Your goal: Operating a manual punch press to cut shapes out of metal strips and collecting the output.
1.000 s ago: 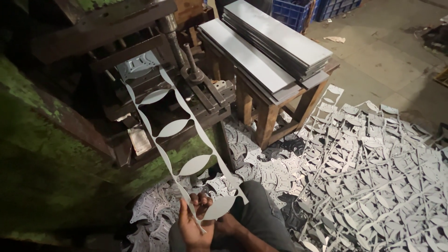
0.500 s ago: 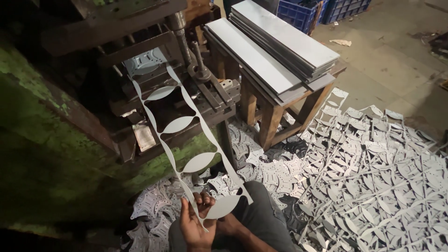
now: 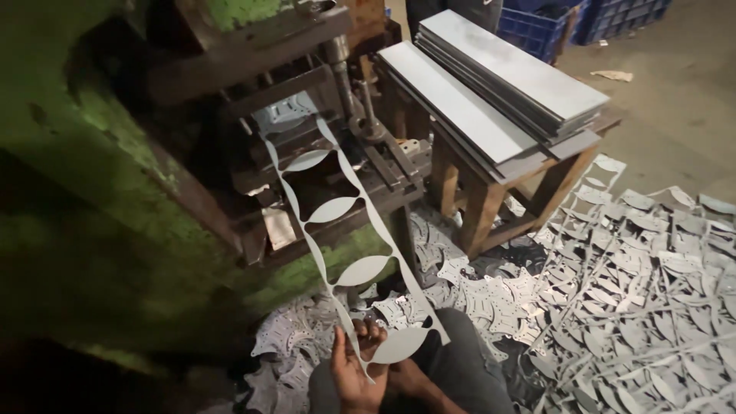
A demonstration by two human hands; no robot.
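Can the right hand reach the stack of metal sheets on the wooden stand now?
Probably not without letting go: the right hand is low at the punched strip, and the metal sheets lie far beyond, up on the wooden stand.

Steel sheets (image 3: 506, 84) on wooden stool (image 3: 491, 199) (blue crates (image 3: 552, 27) behind); scrap (image 3: 652, 284) heaped.

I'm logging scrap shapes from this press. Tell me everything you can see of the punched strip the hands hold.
The strip is thin, pale grey sheet metal, a long skeleton with a row of large holes punched out. Narrow side rails and lens-shaped webs between the holes remain. It runs slanted from the green press down toward the person's lap, far end at the die, near end low. The left hand grips its near end from below; the right hand is mostly hidden behind it. It looks flat and unbent.
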